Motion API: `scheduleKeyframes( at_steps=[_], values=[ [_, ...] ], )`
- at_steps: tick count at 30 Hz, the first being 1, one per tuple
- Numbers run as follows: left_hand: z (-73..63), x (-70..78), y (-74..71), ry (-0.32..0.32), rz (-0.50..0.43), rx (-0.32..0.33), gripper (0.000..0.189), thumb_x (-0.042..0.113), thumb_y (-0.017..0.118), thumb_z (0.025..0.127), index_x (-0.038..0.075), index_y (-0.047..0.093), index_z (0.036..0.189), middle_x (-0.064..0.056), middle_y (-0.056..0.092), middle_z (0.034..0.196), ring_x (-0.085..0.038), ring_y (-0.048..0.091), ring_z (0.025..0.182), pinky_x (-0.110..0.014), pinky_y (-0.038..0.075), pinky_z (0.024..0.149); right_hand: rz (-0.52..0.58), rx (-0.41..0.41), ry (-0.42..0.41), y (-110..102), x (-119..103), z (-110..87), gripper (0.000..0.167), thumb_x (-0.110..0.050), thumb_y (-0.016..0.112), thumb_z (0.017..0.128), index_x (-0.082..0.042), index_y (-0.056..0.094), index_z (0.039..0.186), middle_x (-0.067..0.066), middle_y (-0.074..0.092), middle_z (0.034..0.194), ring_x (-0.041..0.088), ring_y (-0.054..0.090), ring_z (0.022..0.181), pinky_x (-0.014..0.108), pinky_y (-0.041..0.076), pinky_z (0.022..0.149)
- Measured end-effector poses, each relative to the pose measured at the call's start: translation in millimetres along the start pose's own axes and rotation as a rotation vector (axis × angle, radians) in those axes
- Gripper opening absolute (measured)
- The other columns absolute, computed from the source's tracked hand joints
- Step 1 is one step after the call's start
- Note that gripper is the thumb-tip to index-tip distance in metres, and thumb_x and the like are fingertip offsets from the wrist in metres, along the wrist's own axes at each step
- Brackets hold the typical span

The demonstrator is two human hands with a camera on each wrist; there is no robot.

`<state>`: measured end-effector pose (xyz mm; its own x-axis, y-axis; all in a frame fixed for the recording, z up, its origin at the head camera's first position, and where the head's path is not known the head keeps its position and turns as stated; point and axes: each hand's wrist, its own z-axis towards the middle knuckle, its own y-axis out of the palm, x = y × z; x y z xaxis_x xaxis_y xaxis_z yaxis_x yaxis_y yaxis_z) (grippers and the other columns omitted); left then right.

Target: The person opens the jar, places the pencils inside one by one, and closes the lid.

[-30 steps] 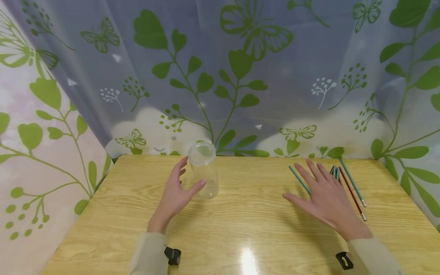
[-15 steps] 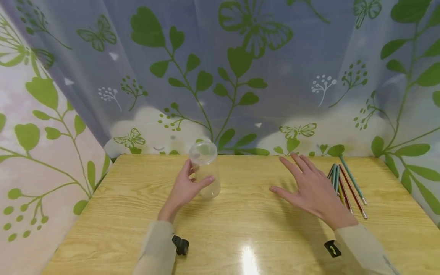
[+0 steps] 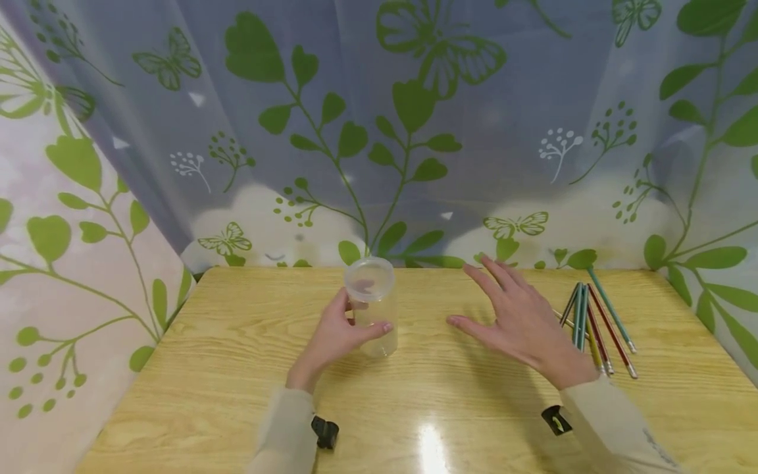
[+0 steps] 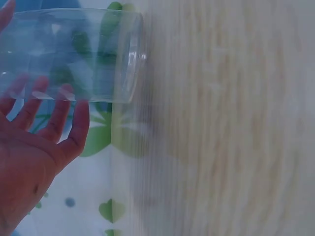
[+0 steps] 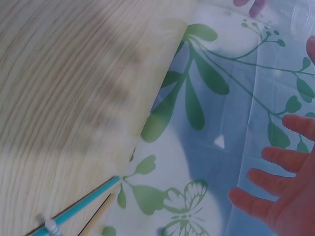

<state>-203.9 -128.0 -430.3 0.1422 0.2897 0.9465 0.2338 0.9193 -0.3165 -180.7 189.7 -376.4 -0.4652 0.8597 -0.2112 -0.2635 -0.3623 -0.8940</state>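
A clear plastic jar (image 3: pixel 386 308) stands left of the table's middle, its round top facing up. My left hand (image 3: pixel 334 339) grips it from the left, thumb across the front and fingers round the far side. In the left wrist view, the fingertips of the left hand (image 4: pixel 39 152) meet the wall of the jar (image 4: pixel 93 54), whose base appears at or just over the tabletop. My right hand (image 3: pixel 518 322) hovers above the table with fingers spread, holding nothing, between the jar and several pencils (image 3: pixel 583 316). Part of the pencil bunch is hidden behind that hand and wrist.
Teal, red and yellow pencils lie fanned at the table's right, one teal pencil (image 3: pixel 612 309) reaching the back edge. A patterned curtain (image 3: pixel 296 131) hangs directly behind the wooden table (image 3: pixel 225 368). Small black devices sit at both wrists.
My left hand has closed round the jar, and the jar has shifted right and nearer. My right hand has moved left, away from the pencils, uncovering more of them.
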Motion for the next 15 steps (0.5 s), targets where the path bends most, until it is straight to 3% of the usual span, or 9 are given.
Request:
scheduleKeyframes(
  at_steps=[5,9,15],
  values=[
    [-2.8,1.5,9.9,0.000,-0.029,-0.007,0.074,0.027,0.090,0.079,0.027,0.049,0.141,-0.004,0.060,0.132,-0.030,0.065,0.113,-0.043,0.060,0.088,0.045,0.001,0.001,1,-10,5.8,0.085,-0.063,0.069,0.088,-0.015,0.046,0.153,0.019,0.041,0.160,0.045,0.042,0.145,0.066,0.046,0.106],
    [-3.9,2.7,14.5,0.015,-0.014,-0.018,0.073,0.029,0.090,0.079,0.029,0.050,0.141,0.001,0.060,0.134,-0.027,0.063,0.117,-0.043,0.060,0.089,0.106,-0.014,0.011,1,-20,12.4,0.084,-0.063,0.070,0.088,-0.017,0.046,0.154,0.016,0.041,0.161,0.043,0.039,0.148,0.066,0.043,0.110],
    [-2.8,3.7,18.6,0.025,-0.001,-0.020,0.073,0.028,0.090,0.079,0.028,0.051,0.140,0.000,0.060,0.135,-0.034,0.062,0.121,-0.043,0.059,0.089,0.195,-0.022,-0.012,3,-37,24.5,0.081,-0.063,0.069,0.089,-0.021,0.045,0.154,0.011,0.043,0.160,0.037,0.035,0.152,0.068,0.041,0.111]
  ],
)
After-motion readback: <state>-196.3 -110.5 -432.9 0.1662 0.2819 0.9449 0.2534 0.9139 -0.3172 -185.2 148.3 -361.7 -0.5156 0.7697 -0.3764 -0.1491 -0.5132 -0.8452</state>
